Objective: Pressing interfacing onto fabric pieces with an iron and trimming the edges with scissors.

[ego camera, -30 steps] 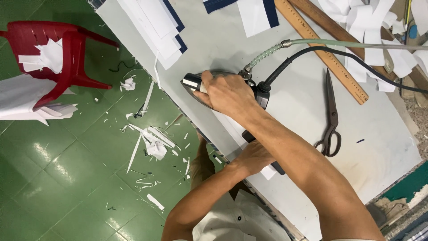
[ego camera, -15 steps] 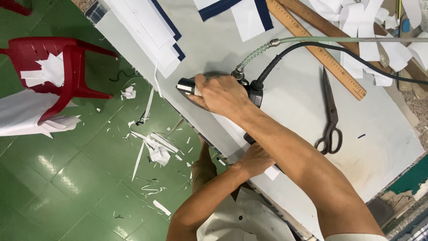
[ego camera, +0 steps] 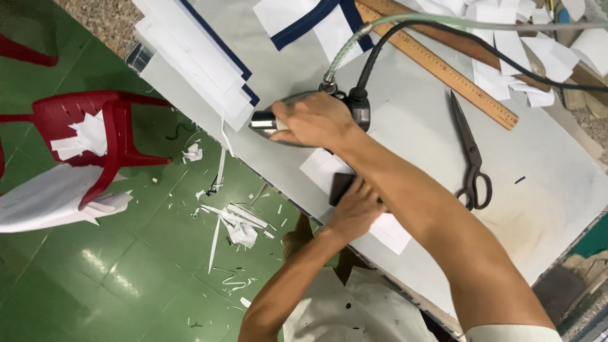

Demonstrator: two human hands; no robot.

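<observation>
My right hand (ego camera: pixel 313 120) is closed around the handle of a steam iron (ego camera: pixel 265 120), whose metal nose points at the table's left edge. The iron rests on the grey table (ego camera: pixel 557 183). A clear braided hose (ego camera: pixel 345 47) and a black cable (ego camera: pixel 405 28) run from its back end. Just below it, my left hand (ego camera: pixel 354 206) presses flat on a white fabric piece (ego camera: pixel 316 168) with a dark strip (ego camera: pixel 339 187) at my fingertips.
Black scissors (ego camera: pixel 472 158) and a long wooden ruler (ego camera: pixel 443 69) lie to the right of the iron. A stack of white pieces with navy edges (ego camera: pixel 196 57) sits at the table's upper left. A red plastic stool (ego camera: pixel 107 126) and white scraps (ego camera: pixel 234 221) are on the green floor.
The iron has stayed near the table's left edge under my right hand. My left hand has slid a little closer to it on the fabric. The view has shifted.
</observation>
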